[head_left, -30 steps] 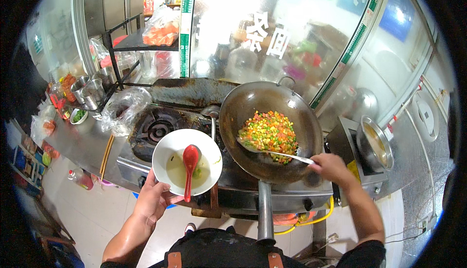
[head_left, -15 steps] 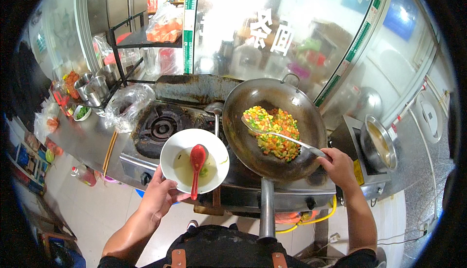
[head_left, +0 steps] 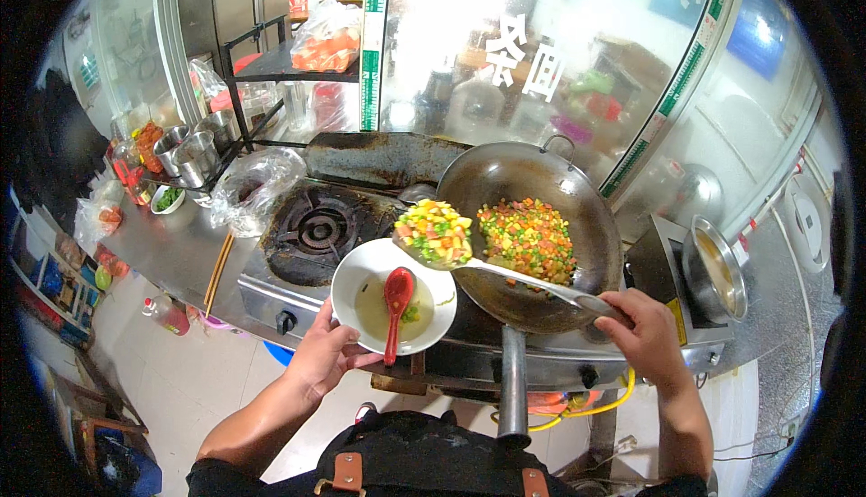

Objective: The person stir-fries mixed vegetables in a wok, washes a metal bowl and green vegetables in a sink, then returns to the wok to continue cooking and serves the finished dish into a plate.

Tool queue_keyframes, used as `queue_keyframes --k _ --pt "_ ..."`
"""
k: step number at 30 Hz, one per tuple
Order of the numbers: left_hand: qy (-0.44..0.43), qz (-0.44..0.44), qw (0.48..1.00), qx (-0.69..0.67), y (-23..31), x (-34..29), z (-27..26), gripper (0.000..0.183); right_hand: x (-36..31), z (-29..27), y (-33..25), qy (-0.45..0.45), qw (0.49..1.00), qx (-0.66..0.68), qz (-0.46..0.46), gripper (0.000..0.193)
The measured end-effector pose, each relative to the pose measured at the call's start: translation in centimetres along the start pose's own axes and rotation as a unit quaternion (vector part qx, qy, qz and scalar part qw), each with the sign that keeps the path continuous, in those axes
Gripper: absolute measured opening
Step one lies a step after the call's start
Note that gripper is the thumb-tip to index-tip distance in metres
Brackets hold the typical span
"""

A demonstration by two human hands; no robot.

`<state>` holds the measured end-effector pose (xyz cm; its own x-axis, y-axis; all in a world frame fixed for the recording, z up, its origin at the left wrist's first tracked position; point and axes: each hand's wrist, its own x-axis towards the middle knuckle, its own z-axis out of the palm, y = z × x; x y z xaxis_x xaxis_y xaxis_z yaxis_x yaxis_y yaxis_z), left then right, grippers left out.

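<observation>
My left hand (head_left: 329,355) grips the lower left rim of a white bowl (head_left: 347,321) in front of the stove. Pale broth with bits of green lies in the bowl, and a red soup spoon (head_left: 397,303) rests in it, its handle over the near rim. My right hand (head_left: 640,335) is closed around the handle of a metal ladle (head_left: 523,278). Heaped in the ladle's head, above the bowl's upper right rim, are diced mixed vegetables (head_left: 435,234). More diced vegetables (head_left: 528,243) lie in the large wok (head_left: 577,190), whose handle points toward me.
A bare gas burner (head_left: 322,228) sits left of the wok, with chopsticks (head_left: 218,271) and a plastic-wrapped container (head_left: 257,186) beside it. Far left are metal pots (head_left: 196,159) and a small bowl of greens (head_left: 169,199). A steel basin (head_left: 717,267) stands at right.
The ladle, low in the wok among the vegetables before, is now lifted out, loaded, and moved left to the bowl's rim. The whole view has shifted slightly.
</observation>
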<state>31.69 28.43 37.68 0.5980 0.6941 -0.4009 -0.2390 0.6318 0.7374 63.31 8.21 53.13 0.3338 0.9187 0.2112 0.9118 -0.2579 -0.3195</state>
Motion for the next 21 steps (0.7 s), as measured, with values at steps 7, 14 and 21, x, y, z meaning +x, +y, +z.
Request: queue_keyframes --k 7,14,21 --pt "0.006 0.012 1.0 -0.008 0.5 -0.4 0.0 0.076 -0.7 3.5 -1.7 -0.021 0.998 0.048 -0.024 0.03" --pt "0.016 0.009 1.0 -0.003 0.9 -0.7 0.1 0.075 -0.8 4.2 -1.8 -0.002 0.998 0.029 -0.064 0.029" --pt "0.025 0.005 1.0 0.001 1.1 -0.8 0.2 0.076 -0.6 3.8 -1.9 0.0 0.997 0.029 -0.07 0.03"
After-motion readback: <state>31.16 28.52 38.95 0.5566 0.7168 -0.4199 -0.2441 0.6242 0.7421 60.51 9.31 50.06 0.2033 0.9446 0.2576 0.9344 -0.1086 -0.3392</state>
